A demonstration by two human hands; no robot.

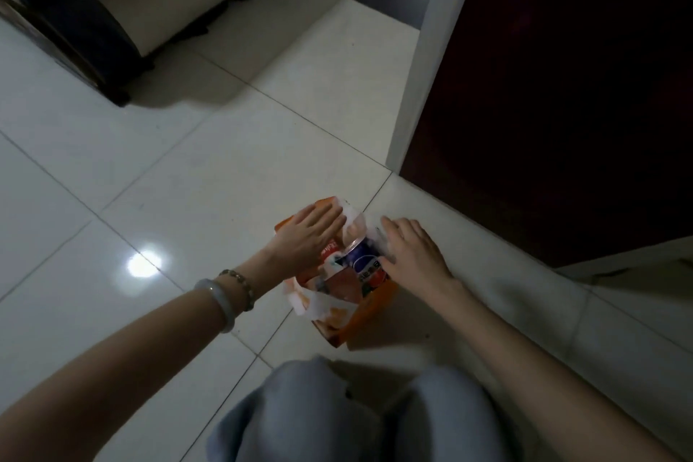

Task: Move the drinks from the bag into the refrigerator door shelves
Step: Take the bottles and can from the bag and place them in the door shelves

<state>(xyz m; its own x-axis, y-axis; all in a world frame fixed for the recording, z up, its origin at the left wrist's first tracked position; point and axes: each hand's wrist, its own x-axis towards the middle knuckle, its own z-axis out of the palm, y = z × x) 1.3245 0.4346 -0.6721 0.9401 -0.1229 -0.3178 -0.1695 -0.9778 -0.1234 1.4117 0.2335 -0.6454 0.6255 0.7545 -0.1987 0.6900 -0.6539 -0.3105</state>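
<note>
An orange and white bag stands on the tiled floor in front of my knees. A blue drink can and a red drink show through its open top. My left hand lies flat, fingers spread, on the bag's left upper edge. On the bag's right edge rests my right hand, fingers spread and touching the plastic beside the blue can. Neither hand grips a drink. The dark red refrigerator door with a white edge stands at the upper right.
A dark-framed sofa with a cream cushion stands at the upper left. My knees in light blue trousers fill the bottom middle. Pale glossy floor tiles spread between the sofa and the bag.
</note>
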